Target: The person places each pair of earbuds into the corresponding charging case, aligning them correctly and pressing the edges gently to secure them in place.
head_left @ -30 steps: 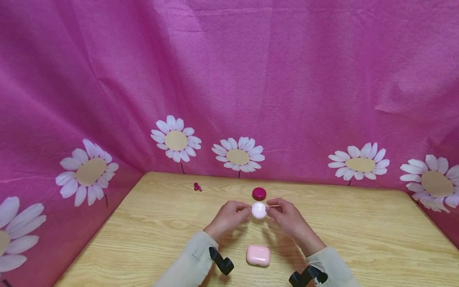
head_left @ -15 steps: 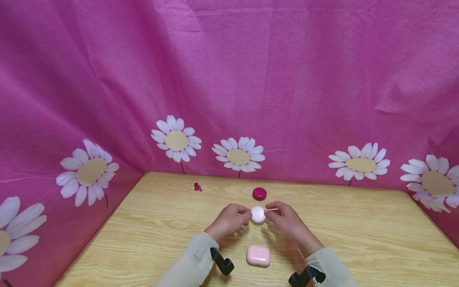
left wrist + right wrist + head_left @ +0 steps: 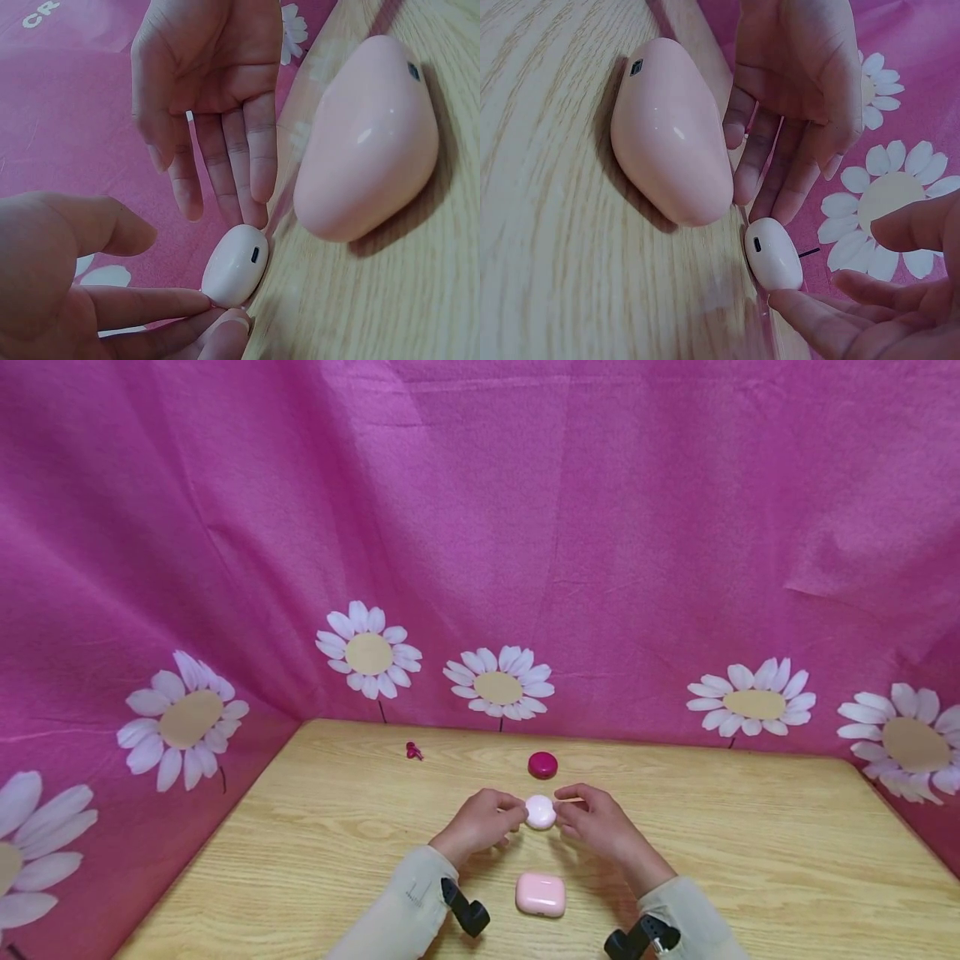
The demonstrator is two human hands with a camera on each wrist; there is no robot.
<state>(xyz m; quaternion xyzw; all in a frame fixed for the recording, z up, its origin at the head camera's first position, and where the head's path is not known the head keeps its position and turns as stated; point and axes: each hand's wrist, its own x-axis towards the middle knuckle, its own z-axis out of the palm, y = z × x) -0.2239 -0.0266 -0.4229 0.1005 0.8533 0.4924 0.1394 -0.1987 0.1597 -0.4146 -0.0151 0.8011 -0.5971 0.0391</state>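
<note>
A small white rounded case (image 3: 540, 812), likely for earbuds, sits on the table between my hands. A dark charging port shows on its side in both wrist views. My left hand (image 3: 483, 820) touches its left side with straight fingertips, the thumb held off it in the left wrist view. From the opposite side, the outstretched fingertips of my right hand (image 3: 596, 820) meet the case, thumb likewise apart. Nearer to me lies a larger glossy pink case (image 3: 540, 895), its lid down. Just beyond the white one is a round magenta case (image 3: 542, 766).
Two small magenta earbuds (image 3: 413, 751) lie at the back left of the wooden table (image 3: 315, 860). A magenta cloth (image 3: 600, 527) printed with daisies hangs behind the table and along its sides. Black camera mounts sit on both wrists.
The white case has come down to the table and slightly towards me, both hands moving with it. My thumbs now stand away from it. The other cases and the earbuds have stayed put.
</note>
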